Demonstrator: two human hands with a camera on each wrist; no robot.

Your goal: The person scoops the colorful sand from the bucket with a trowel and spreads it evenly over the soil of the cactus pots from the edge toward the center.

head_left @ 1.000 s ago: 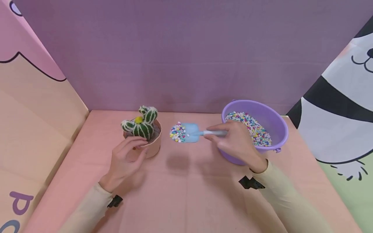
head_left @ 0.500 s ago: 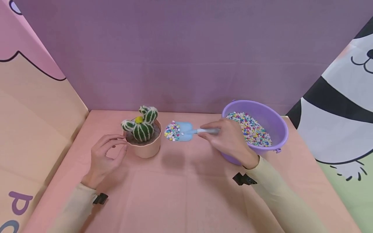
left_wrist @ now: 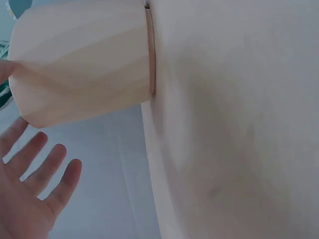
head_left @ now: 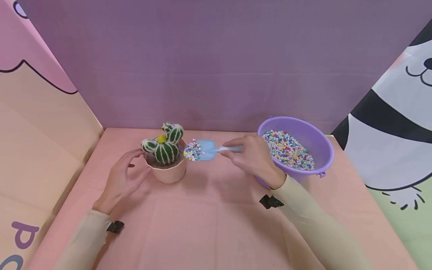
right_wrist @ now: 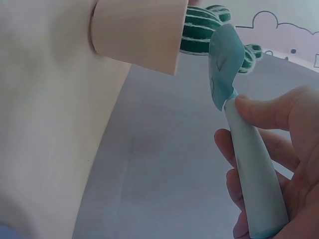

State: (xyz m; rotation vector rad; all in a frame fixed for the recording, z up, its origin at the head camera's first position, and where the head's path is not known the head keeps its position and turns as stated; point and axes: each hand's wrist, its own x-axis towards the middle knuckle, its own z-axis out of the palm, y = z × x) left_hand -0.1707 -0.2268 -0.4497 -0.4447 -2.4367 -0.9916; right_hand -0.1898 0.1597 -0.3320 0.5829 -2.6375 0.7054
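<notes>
A light-blue hand trowel (head_left: 208,150) carries a heap of coloured pebbles (head_left: 192,150) at its tip. My right hand (head_left: 254,155) grips its pale handle (right_wrist: 254,169) between thumb and fingers. The blade is held level above the table, its tip by the right rim of a peach flowerpot (head_left: 169,175). In the pot stands a green, white-ribbed cactus (head_left: 166,153) with a yellow flower. My left hand (head_left: 122,182) is at the pot's left side, fingers spread. In the left wrist view, thumb and index finger lie at the rim of the pot (left_wrist: 84,64).
A purple bucket (head_left: 318,144) holding many coloured pebbles (head_left: 288,152) stands right, partly behind my right hand. A pink cloth (head_left: 189,225) covers the table. A purple wall (head_left: 216,67) rises behind, with printed panels (head_left: 398,123) at both sides.
My right hand has carried the loaded trowel left, to the pot's rim. My left hand has shifted from the pot's front to its left side, its fingers opening out.
</notes>
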